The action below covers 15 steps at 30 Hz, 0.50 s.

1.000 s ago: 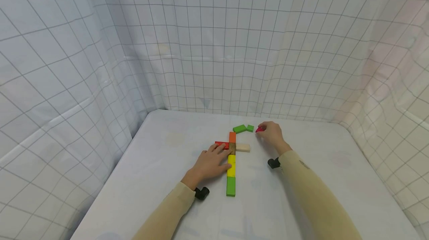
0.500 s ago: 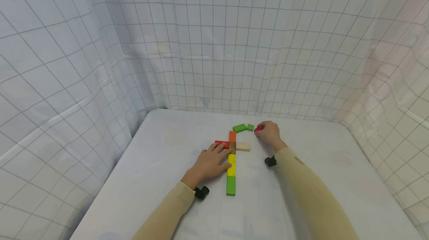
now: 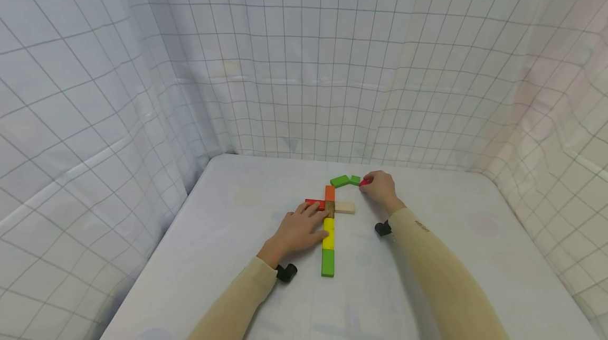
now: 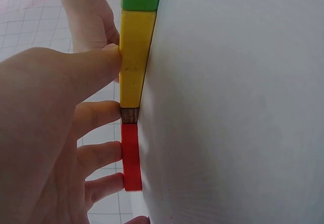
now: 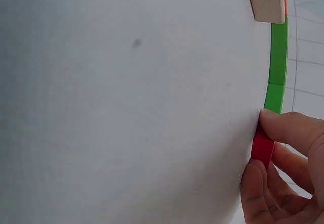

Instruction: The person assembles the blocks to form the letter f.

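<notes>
My right hand [image 3: 382, 187] pinches a small red block [image 5: 262, 147] between thumb and fingers, low at the table. Its end sits right at a small green block [image 3: 354, 180], which follows a longer green block [image 3: 339, 181] in an angled line. My left hand [image 3: 300, 229] lies spread, fingertips resting on the red block [image 4: 131, 155] and the dark brown block [image 4: 129, 115], thumb on the yellow block [image 4: 136, 57]. The yellow block runs between the brown one and a green block [image 3: 328, 263] nearest me. An orange block [image 3: 330, 193] and a pale wooden block [image 3: 344, 208] adjoin the brown one.
The blocks lie flat on a white-covered table [image 3: 228, 224]. White grid-patterned curtains [image 3: 323, 65] stand behind and at both sides. A black wrist camera [image 3: 286, 272] sits by the left wrist, another black camera [image 3: 382, 229] by the right.
My right hand has moved slightly left, bringing the pinched red block up to the small green block. The left hand stays in place on the blocks.
</notes>
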Each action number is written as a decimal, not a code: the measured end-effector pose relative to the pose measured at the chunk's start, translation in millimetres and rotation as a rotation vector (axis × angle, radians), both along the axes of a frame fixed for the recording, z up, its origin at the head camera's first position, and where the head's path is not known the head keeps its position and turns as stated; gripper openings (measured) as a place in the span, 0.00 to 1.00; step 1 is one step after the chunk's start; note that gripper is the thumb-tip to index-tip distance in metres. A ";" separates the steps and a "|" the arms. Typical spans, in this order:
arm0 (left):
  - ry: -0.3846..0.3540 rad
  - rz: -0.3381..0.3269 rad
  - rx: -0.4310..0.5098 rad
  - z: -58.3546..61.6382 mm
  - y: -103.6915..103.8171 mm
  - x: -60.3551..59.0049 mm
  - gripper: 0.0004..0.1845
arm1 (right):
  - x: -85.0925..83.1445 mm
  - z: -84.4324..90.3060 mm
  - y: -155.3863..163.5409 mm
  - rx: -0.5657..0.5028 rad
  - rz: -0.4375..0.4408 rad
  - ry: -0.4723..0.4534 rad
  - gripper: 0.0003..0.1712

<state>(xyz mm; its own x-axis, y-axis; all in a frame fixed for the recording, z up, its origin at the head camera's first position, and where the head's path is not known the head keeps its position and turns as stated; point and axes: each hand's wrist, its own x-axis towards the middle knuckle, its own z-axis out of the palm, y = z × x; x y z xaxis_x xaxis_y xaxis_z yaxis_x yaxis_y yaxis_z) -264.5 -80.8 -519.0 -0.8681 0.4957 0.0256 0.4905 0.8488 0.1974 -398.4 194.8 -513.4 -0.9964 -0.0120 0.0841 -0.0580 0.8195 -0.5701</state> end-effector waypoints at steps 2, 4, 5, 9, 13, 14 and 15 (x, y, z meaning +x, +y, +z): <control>0.004 -0.003 0.007 0.1 0.1 0.0 0.34 | 0.5 1.1 -0.3 -0.002 0.000 0.001 0.22; 0.006 -0.004 0.004 -0.1 0.2 -0.2 0.34 | 0.9 2.0 -0.3 -0.004 0.002 0.000 0.22; 0.006 -0.004 0.000 -0.2 0.2 -0.3 0.34 | 1.0 2.3 -0.3 -0.005 0.003 0.000 0.23; 0.004 -0.003 -0.001 -0.8 0.2 -0.4 0.34 | 1.6 2.5 0.0 -0.011 0.009 0.003 0.22; -0.004 0.002 0.001 -0.8 0.5 0.1 0.34 | 2.7 2.4 0.2 -0.021 0.013 0.008 0.22; -0.005 0.003 0.000 -0.7 0.5 0.3 0.34 | 3.1 2.5 0.1 -0.023 0.013 0.009 0.22; -0.007 0.005 -0.002 -0.8 0.7 0.2 0.34 | 3.5 2.6 0.0 -0.025 0.012 0.010 0.22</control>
